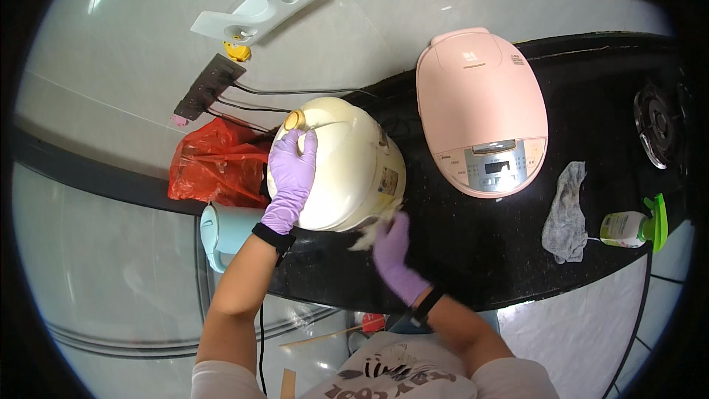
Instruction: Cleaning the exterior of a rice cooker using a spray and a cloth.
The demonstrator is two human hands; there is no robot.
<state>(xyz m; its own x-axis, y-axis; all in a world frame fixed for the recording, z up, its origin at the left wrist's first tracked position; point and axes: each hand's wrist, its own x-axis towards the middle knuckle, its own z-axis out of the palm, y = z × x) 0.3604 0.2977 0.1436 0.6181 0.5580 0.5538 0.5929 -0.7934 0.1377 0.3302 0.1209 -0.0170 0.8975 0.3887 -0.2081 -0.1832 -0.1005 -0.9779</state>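
A cream-coloured rounded electric cooker (338, 166) with a gold knob (294, 120) stands on the black countertop. My left hand (294, 163), in a lilac glove, holds its lid just below the knob. Its thumb and fingers curl over the lid's raised part, and the fingertips are partly hidden. My right hand (394, 249), also gloved and blurred, grips a whitish cloth (366, 234) against the cooker's lower front side. A worn label (388, 181) shows on the cooker's wall above that cloth.
Right of the cooker sits a pink rice cooker (482, 105). Further right are a grey rag (566, 216), a spray bottle (626, 228) and a gas burner (659, 122). To the left are a red plastic bag (216, 163) and a light-blue kettle (232, 230). Cords run from a wall power strip (207, 86).
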